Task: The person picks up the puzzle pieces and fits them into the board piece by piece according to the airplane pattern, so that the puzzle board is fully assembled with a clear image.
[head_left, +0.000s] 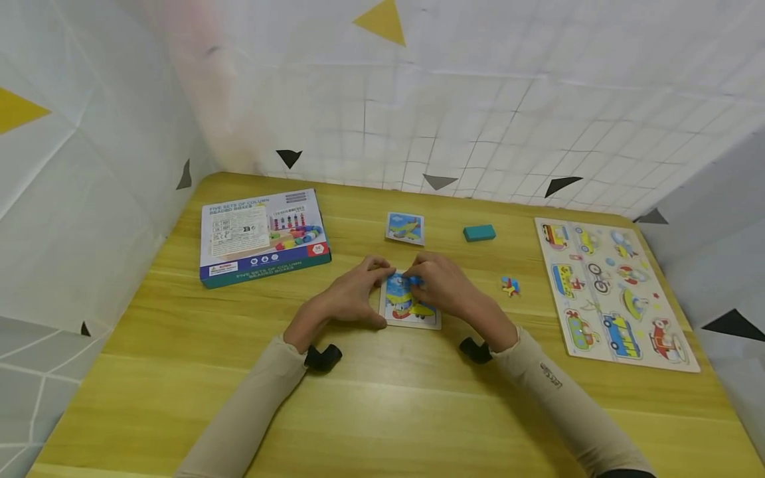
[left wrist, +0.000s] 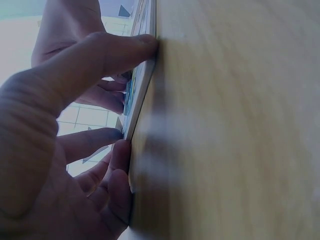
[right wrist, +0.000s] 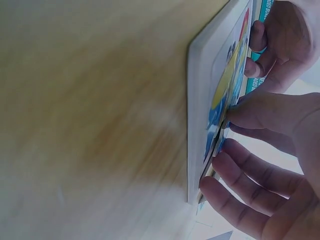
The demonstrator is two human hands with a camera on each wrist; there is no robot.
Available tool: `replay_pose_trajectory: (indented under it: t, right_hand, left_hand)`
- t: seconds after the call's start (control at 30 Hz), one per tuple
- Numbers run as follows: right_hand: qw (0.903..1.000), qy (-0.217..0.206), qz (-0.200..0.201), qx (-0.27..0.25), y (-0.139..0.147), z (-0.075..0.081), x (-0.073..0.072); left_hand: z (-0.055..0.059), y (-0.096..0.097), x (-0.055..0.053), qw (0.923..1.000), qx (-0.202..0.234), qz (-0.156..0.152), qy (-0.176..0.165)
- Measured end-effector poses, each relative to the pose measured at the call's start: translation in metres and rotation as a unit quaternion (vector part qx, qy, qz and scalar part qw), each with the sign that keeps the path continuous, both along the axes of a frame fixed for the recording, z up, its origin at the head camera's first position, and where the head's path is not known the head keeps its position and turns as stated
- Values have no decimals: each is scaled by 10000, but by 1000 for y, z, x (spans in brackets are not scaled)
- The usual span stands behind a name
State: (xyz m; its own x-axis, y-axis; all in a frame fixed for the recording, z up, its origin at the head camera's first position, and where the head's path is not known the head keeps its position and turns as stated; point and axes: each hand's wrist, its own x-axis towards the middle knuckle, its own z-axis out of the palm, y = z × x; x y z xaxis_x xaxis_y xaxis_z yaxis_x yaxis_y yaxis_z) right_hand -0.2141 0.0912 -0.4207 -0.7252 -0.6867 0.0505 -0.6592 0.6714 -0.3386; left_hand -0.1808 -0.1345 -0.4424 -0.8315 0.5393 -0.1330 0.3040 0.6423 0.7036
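A small wooden airplane puzzle board [head_left: 412, 322] lies flat on the table, showing a yellow and red plane on blue. My left hand [head_left: 354, 292] holds it along its left side, thumb [left wrist: 145, 46] at the near corner and index fingertip at the far end. Over the board's upper right, my right hand [head_left: 443, 284] pinches a blue puzzle piece [head_left: 415, 281] between thumb and fingers. The right wrist view shows that piece tilted against the board's surface [right wrist: 227, 75]. Part of the piece is hidden by the fingers.
Behind the board stands an airplane picture card [head_left: 405, 228], with a teal block [head_left: 479, 233] beside it. A loose puzzle piece [head_left: 510, 286] lies to the right. The beaded boxes carton [head_left: 263, 236] is at left, a vehicle puzzle board [head_left: 615, 292] at right.
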Motion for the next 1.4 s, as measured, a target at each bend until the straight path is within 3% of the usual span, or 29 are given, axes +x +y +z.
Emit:
replay_pose_trajectory:
  t: [0.43,0.97,1.4]
  right_hand:
    - [9999,-90,-15,64,0,1,2]
    - [9988,-431,111,-220,4,1,-3]
    - [9984,-449,110,-316,2,-1,-3]
  left_hand:
    - [0,0,1,10000,-28,17,19]
    - [-1,2,0,10000,-70,14,-12]
    - [-2,1,1,9999,112,52,-73]
